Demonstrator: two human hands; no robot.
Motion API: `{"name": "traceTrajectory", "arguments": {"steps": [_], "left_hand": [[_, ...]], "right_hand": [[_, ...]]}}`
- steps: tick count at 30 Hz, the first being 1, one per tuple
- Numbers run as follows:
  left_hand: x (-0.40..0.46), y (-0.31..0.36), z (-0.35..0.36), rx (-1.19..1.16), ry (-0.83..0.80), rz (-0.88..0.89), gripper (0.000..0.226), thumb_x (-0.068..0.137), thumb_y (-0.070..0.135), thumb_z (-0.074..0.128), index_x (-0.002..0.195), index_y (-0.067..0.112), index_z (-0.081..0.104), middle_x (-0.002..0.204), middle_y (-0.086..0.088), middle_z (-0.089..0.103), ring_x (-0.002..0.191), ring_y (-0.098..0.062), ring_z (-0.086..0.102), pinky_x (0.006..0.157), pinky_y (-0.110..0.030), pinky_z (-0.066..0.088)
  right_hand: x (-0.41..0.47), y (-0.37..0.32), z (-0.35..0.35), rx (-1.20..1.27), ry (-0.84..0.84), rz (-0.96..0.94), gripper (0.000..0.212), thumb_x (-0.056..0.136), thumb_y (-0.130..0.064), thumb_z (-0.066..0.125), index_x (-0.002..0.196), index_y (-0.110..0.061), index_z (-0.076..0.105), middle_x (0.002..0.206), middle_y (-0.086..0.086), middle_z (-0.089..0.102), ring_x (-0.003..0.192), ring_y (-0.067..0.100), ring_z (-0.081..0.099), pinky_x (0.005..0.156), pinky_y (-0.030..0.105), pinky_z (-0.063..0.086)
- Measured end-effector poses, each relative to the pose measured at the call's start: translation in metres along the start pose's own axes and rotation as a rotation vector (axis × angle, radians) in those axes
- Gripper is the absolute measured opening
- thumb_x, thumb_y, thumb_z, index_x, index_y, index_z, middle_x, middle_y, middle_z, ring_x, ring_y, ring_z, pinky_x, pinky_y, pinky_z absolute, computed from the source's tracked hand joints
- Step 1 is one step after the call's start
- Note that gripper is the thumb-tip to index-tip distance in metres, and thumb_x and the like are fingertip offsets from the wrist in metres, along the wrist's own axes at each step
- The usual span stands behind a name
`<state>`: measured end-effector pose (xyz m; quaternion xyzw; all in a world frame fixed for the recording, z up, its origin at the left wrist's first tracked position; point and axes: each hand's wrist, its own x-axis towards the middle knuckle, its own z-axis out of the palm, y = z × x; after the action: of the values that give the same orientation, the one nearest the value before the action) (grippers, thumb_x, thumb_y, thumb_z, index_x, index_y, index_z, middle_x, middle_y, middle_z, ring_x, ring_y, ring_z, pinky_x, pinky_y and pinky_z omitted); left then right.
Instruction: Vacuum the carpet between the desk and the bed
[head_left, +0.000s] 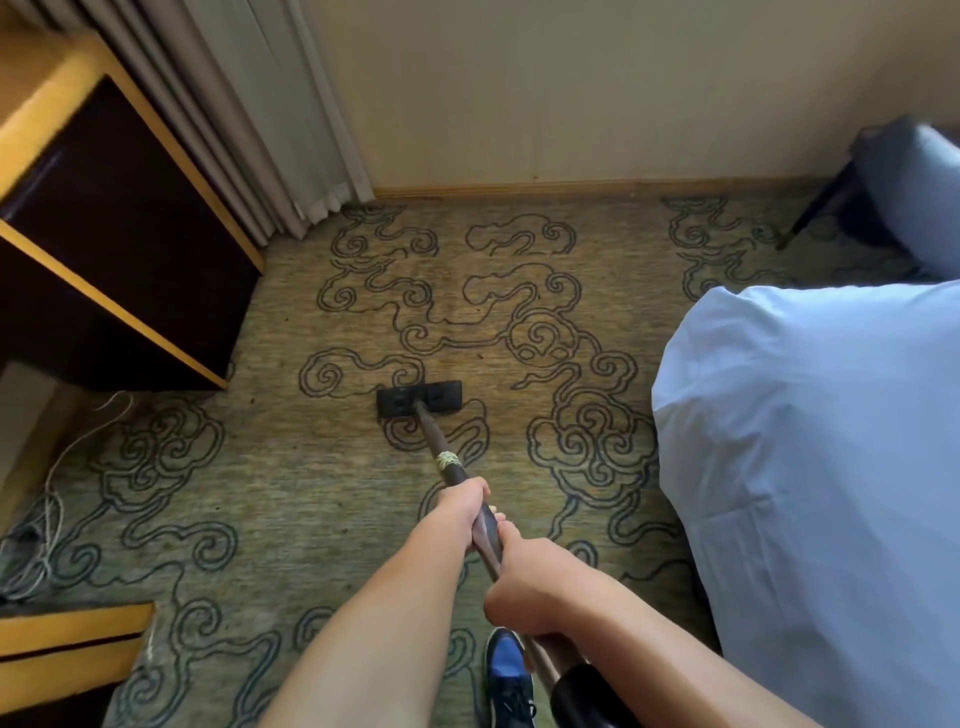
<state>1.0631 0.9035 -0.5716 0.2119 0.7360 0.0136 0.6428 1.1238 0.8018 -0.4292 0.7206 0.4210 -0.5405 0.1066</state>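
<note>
hands, left hand (460, 512) ahead of right hand (524, 582), both grips clenched round the vacuum wand (441, 457), steering the floor head (420, 399) over carpet (311, 467) left of the bed (810, 467), right of the bench (119, 249).

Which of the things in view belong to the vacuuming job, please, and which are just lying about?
Part of the job: vacuum wand, floor head, carpet, left hand, right hand, desk, bed.

Just lying about: loose cables, curtain, chair.
</note>
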Motion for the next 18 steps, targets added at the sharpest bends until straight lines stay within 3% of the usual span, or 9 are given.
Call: {"name": "traceTrajectory", "arguments": {"steps": [3,5,8,13,16,18], "left_hand": [[-0.007,-0.023,-0.009,-0.033,-0.014,-0.019,0.021,0.084,0.009,0.058,0.101,-0.002,0.06,0.063,-0.014,0.061,0.052,-0.024,0.061,0.057,-0.03,0.048],[-0.007,-0.04,-0.016,-0.01,-0.01,-0.016,0.015,0.082,0.01,0.058,0.092,0.0,0.058,0.061,-0.014,0.062,0.054,-0.025,0.061,0.065,-0.033,0.05],[-0.004,-0.07,-0.029,0.015,-0.018,0.002,0.02,0.076,0.015,0.06,0.093,0.004,0.058,0.065,-0.012,0.066,0.06,-0.025,0.065,0.072,-0.034,0.052],[-0.016,-0.132,-0.052,0.08,-0.019,0.017,0.024,0.076,0.02,0.059,0.096,0.006,0.057,0.104,-0.015,0.071,0.087,-0.03,0.066,0.082,-0.038,0.055],[0.005,-0.18,-0.067,0.071,0.023,0.004,0.049,0.061,0.02,0.059,0.106,0.003,0.063,0.112,-0.017,0.072,0.083,-0.031,0.066,0.094,-0.048,0.054],[0.014,-0.209,-0.077,0.047,0.055,0.0,0.057,0.059,0.02,0.06,0.113,0.003,0.063,0.097,-0.016,0.07,0.078,-0.03,0.064,0.091,-0.046,0.056]], "right_hand": [[-0.013,0.0,0.02,-0.008,-0.006,0.008,0.1,0.082,-0.016,0.049,0.165,-0.021,-0.007,0.138,0.011,0.059,0.122,0.029,0.061,0.101,0.037,0.052],[-0.021,-0.001,0.035,-0.021,-0.003,0.008,0.1,0.083,-0.016,0.05,0.165,-0.021,-0.007,0.138,0.01,0.059,0.122,0.028,0.062,0.1,0.036,0.053],[-0.034,-0.003,0.063,-0.016,-0.017,0.012,0.1,0.083,-0.017,0.053,0.165,-0.022,-0.005,0.137,0.009,0.06,0.119,0.028,0.063,0.099,0.036,0.054],[-0.065,0.005,0.122,-0.038,-0.012,-0.01,0.098,0.082,-0.02,0.061,0.165,-0.02,0.008,0.134,0.01,0.064,0.117,0.028,0.065,0.095,0.033,0.054],[-0.087,0.009,0.158,-0.05,-0.043,-0.011,0.103,0.083,-0.018,0.061,0.165,-0.02,-0.001,0.134,0.009,0.063,0.116,0.027,0.066,0.093,0.031,0.055],[-0.096,0.01,0.182,-0.048,-0.071,-0.01,0.104,0.084,-0.017,0.058,0.165,-0.019,-0.007,0.134,0.01,0.063,0.113,0.027,0.067,0.091,0.031,0.055]]}}
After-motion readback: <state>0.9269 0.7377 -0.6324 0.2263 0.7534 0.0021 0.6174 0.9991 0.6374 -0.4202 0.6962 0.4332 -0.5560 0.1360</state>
